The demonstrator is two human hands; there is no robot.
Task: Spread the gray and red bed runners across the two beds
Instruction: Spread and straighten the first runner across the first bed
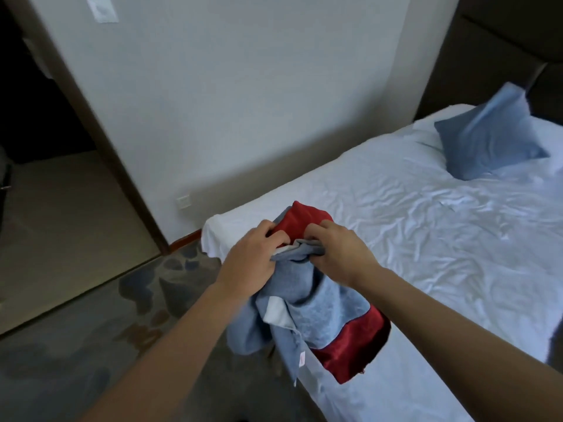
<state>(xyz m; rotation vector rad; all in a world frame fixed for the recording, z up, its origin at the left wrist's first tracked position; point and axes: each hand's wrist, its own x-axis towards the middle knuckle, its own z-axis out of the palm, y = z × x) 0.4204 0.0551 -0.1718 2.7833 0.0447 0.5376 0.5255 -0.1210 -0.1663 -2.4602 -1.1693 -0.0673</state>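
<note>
Bedding fills the right half of the head view: a bed [426,239] with a wrinkled white sheet runs from the near right toward a dark padded headboard [502,41]. A blue-gray cushion [490,135] stands tilted near the head end, resting against a white pillow [426,132].

We hold the bed runner [307,312] bunched above the near foot corner of the bed. It shows gray fabric with red satin bands, one red part at the top between the hands and one hanging at the lower right against the mattress edge. A white lining strip shows at the left of the bundle. The runner is crumpled, not spread; its lower folds hang over the bed's edge toward the floor.

Our left hand [253,254] grips the upper left of the bundle, fingers curled into the red and gray cloth. Our right hand [338,248] pinches the gray edge just beside it, fingers curled. The two hands are close together, almost touching.

A small white tag [302,359] hangs at the runner's lower hem; its print is too small to read.

Left of the bed we see a patterned dark carpet [91,330], a white wall [243,86] with a wall socket [183,201] low down, and a dark doorway [36,86]. A white paper notice [102,9] sits high on the wall; its writing is blurred.
</note>
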